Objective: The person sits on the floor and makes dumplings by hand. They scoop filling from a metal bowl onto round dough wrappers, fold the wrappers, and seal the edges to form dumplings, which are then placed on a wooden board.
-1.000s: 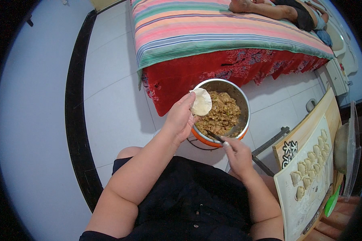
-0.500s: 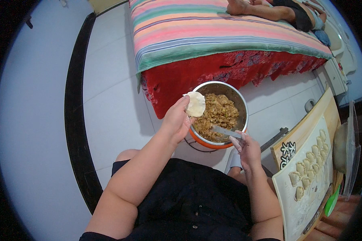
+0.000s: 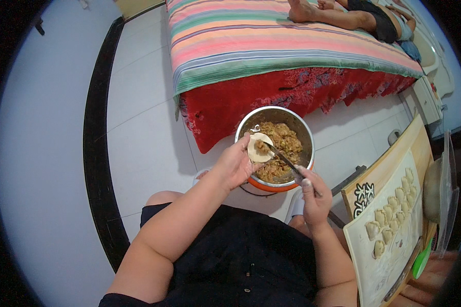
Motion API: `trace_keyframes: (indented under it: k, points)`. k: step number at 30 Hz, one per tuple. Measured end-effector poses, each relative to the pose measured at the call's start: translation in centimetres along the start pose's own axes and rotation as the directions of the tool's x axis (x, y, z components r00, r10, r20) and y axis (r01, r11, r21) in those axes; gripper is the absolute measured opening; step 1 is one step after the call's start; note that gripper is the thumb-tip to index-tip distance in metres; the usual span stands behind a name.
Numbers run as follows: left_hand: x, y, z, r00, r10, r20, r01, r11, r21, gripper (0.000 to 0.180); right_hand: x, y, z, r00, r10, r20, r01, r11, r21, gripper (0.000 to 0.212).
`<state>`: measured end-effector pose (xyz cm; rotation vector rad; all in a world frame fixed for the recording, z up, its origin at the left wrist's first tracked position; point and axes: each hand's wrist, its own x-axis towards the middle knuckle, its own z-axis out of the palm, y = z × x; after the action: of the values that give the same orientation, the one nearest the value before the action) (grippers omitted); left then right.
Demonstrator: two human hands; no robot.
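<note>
In my left hand (image 3: 235, 163), a round, pale dumpling wrapper (image 3: 253, 154) is held by its edge over a metal pot. A small lump of brown filling (image 3: 262, 147) sits on the wrapper. My right hand (image 3: 316, 197) is closed round the handle end of a slim, flat metal utensil like a table knife (image 3: 287, 160); its far tip touches the lump. Below both hands, the pot (image 3: 311, 134), with orange on its lower outside, contains brown, chopped filling (image 3: 288, 139). My left fingertips behind the wrapper are partly hidden.
To the right, a white floured board (image 3: 361, 240) carries several shaped dumplings (image 3: 393, 215). A green-handled tool (image 3: 421, 262) lies beside it. Ahead stands a bed with a striped cover (image 3: 230, 46), where a person (image 3: 343, 19) lies. A dark-based wall (image 3: 95, 153) runs along the left.
A lump of filling now lies on the wrapper, which was bare before. The utensil's tip has come up from the pot to the wrapper. My left hand has moved slightly right and down.
</note>
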<state>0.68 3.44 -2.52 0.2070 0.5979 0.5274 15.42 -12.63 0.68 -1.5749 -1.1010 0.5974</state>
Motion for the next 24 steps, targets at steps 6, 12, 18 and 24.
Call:
trace_keyframes:
  k: [6,12,18,24]
  points:
    - [0.2,0.6,-0.6,0.997,0.005,0.078,-0.006,1.000,0.002,0.043,0.1,-0.4,-0.4,0.914,-0.381,0.140,0.402,0.897,-0.185,0.028]
    - [0.2,0.5,-0.6,0.998,0.024,0.056,-0.027,0.998,0.056,0.043,0.3,-0.3,-0.3,0.937,-0.316,0.152,0.339,0.926,-0.164,0.021]
    - [-0.2,1.4,-0.1,0.991,0.130,-0.020,-0.127,0.987,0.094,0.037,0.5,1.2,-1.1,0.985,0.061,-0.163,-0.038,0.989,0.144,0.024]
    - [-0.6,1.8,0.5,0.993,0.121,-0.012,-0.119,0.987,0.105,0.036,-0.1,2.6,0.3,0.987,0.153,0.039,-0.137,0.951,-0.277,0.021]
